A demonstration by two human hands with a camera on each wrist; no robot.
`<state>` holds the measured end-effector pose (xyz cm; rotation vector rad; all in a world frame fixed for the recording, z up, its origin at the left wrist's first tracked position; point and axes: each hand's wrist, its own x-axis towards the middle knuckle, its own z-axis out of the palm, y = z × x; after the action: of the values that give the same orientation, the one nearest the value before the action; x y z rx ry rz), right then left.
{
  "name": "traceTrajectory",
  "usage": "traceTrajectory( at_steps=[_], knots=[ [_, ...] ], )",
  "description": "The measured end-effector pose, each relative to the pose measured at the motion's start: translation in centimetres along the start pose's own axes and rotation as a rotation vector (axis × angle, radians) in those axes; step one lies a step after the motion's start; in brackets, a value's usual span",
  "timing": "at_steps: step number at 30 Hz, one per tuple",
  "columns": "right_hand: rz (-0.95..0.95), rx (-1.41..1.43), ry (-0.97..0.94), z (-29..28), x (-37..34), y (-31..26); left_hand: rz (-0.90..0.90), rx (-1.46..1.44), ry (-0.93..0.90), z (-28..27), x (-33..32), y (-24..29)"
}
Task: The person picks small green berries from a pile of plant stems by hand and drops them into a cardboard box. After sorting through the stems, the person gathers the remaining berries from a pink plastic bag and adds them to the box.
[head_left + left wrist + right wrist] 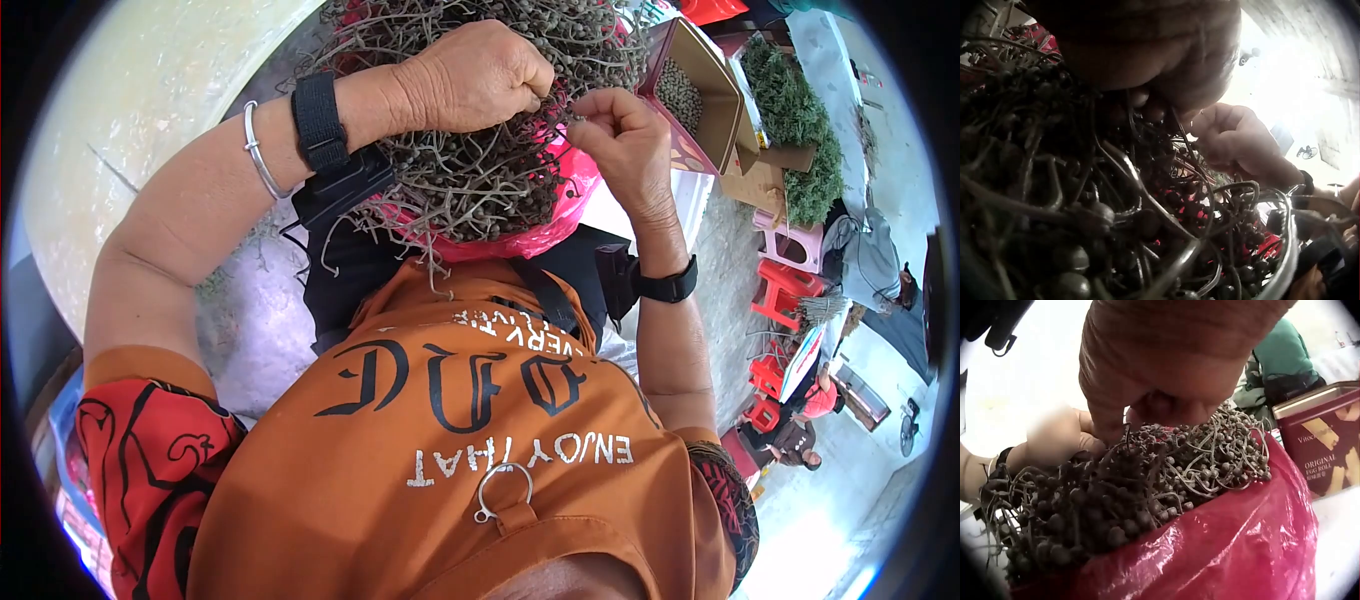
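Observation:
A tangled heap of dry, grey-brown stalks with small round pods (470, 190) fills a pink plastic bag (520, 243) in front of the person's lap. Over the heap, the left hand (480, 75) has its fingers curled and pinches stalks; pods show right under it in the left wrist view. Close by on the right, the right hand (632, 145) brings thumb and forefinger together on a thin stalk (1127, 434) at the top of the heap. Its fingertips are partly hidden in the right wrist view.
A dark red egg roll tin (1325, 440) stands just right of the bag, with loose round pods (680, 97) inside. Beyond it lie a cardboard piece (757, 185) and a green leafy pile (795, 120). Red stools (785, 293) and other people are farther right. A pale tabletop (130, 100) is at left.

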<state>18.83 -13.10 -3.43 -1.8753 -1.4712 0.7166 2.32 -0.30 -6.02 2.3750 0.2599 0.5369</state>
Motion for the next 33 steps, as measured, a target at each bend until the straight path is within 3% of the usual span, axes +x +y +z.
traceTrajectory(
  at_steps=[2,5,9,13,18,21,24,33],
  knots=[
    [-0.006,-0.094,-0.014,0.1,-0.2,-0.7,-0.001,-0.002,0.003,0.0,-0.1,0.0],
    [-0.374,-0.347,-0.027,0.5,-0.2,-1.3,-0.005,-0.007,0.011,0.2,0.1,0.1],
    [-0.579,-0.49,-0.014,1.2,0.3,-1.1,-0.038,-0.03,0.019,0.3,0.0,0.0],
    [-0.602,-0.635,0.01,1.4,0.6,-0.9,-0.011,0.008,0.021,0.3,0.1,-0.1],
    [-0.584,-0.537,0.154,1.7,1.0,-0.3,-0.023,0.009,0.022,0.3,0.0,0.2],
    [-0.369,-0.276,0.104,1.7,0.5,-0.9,-0.052,-0.012,0.027,0.4,-0.2,0.5],
    [-0.425,-0.227,0.077,2.1,0.4,-1.9,-0.063,-0.076,-0.088,0.1,-0.2,0.5],
    [-0.38,-0.323,-0.146,0.2,1.2,-2.9,-0.04,0.033,-0.08,-0.4,-0.3,0.5]
  ],
)
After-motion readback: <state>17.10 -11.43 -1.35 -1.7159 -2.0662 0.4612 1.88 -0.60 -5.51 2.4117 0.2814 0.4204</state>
